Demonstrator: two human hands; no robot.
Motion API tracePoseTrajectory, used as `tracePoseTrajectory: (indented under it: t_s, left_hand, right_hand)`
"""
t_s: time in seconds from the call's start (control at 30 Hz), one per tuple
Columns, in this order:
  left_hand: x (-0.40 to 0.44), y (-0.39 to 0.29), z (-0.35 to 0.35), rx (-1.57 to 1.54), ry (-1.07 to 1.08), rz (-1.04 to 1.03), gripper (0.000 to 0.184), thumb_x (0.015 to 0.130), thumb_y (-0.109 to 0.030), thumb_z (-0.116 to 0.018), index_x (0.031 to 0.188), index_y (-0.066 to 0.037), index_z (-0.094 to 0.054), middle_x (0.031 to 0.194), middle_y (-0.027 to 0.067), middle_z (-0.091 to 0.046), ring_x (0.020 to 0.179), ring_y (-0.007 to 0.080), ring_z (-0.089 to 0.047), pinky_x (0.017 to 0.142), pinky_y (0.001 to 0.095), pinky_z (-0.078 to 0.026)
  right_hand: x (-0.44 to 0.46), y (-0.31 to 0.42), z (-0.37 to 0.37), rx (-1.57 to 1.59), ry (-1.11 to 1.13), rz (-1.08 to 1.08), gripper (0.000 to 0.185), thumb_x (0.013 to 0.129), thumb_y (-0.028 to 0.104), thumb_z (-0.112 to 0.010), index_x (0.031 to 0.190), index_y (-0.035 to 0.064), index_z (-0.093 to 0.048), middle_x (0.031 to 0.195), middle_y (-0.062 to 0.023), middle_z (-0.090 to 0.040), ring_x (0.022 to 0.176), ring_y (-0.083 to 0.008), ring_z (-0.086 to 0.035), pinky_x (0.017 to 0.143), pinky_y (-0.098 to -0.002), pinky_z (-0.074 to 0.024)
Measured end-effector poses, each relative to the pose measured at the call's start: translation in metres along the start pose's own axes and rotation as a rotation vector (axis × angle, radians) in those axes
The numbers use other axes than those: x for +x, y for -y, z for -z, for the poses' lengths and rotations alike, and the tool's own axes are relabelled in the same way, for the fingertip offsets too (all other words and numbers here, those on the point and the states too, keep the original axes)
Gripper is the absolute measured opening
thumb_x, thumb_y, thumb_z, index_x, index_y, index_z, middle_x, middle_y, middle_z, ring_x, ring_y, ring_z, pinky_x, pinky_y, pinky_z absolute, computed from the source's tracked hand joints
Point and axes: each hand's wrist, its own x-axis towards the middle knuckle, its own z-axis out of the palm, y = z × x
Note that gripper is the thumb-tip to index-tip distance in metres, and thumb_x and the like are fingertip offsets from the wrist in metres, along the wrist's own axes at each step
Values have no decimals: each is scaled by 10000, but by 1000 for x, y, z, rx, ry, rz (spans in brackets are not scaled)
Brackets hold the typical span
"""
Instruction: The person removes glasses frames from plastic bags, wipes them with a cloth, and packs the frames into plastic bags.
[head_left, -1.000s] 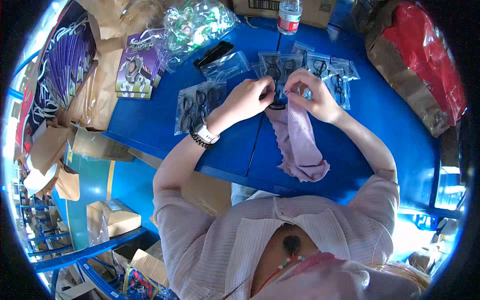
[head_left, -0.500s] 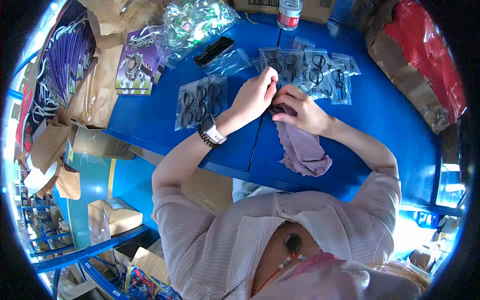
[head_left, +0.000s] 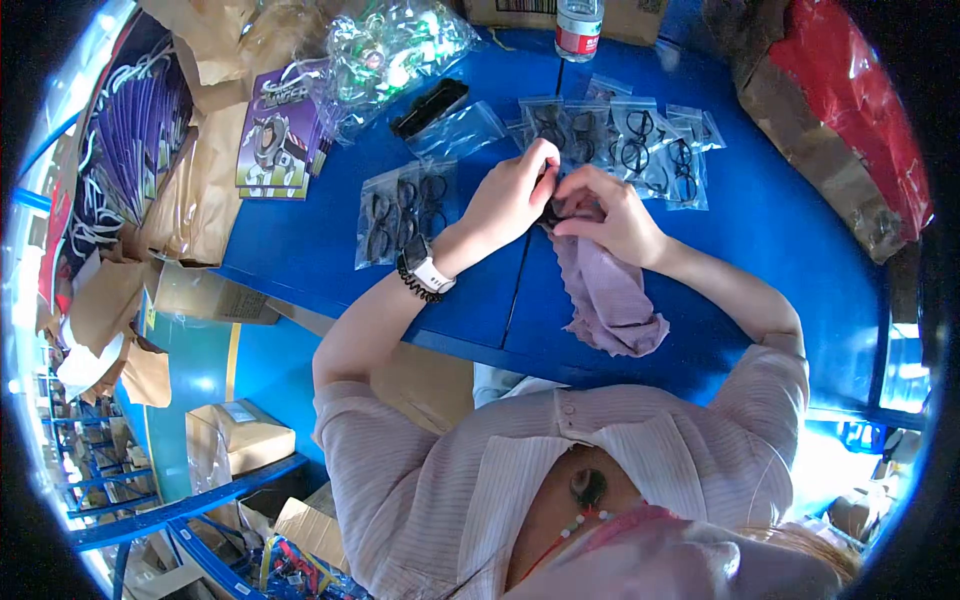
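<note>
Cloth (head_left: 612, 300) in right fingers (head_left: 590, 182); purple stack (head_left: 272, 150): "RANGER"

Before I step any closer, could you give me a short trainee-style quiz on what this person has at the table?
1. True or false: the left hand has a watch on its wrist.
2. Pick one: what colour is the cloth that hangs below the right hand?
a) bright green
b) pale purple
c) yellow
3. Fill the gap: just beyond the hands, black frames that look like glasses lie inside small clear ____.

Key:
1. True.
2. b) pale purple.
3. Bags.
</note>
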Motion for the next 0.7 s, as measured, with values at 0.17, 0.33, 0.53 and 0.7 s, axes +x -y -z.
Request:
tracePoseTrajectory:
  t_s: [0.17,0.33,0.53,0.7]
  left_hand:
    - [1,3,-7,-50,-74,-78,201,826,34,-536,989,-40,-444,711,72,-563,505,176,-496,484,304,-394]
    - [3,0,-2,-73,-116,-88,200,829,26,-541,981,-37,-428,726,96,-575,517,212,-520,488,317,-404]
    - [3,-11,7,-116,-87,36,191,836,10,-559,980,-30,-440,729,93,-571,525,180,-504,484,296,-392]
    - [7,-6,13,-80,96,174,158,840,-11,-575,961,-20,-474,757,88,-558,554,155,-494,502,282,-393]
  right_hand:
    - [-1,0,2,-21,59,-25,301,733,-38,-658,1002,17,-534,912,-98,-572,725,-189,-555,632,-279,-468]
    - [-1,-2,-5,-145,39,97,370,748,-73,-614,1077,25,-476,892,-99,-541,702,-171,-531,601,-263,-453]
    - [-3,-11,-10,-9,-325,209,378,787,-86,-556,1121,31,-424,878,-78,-500,669,-143,-491,562,-236,-417]
    - [-2,-21,-10,153,-416,156,363,806,-79,-543,1129,34,-425,885,-63,-491,667,-125,-474,551,-215,-394]
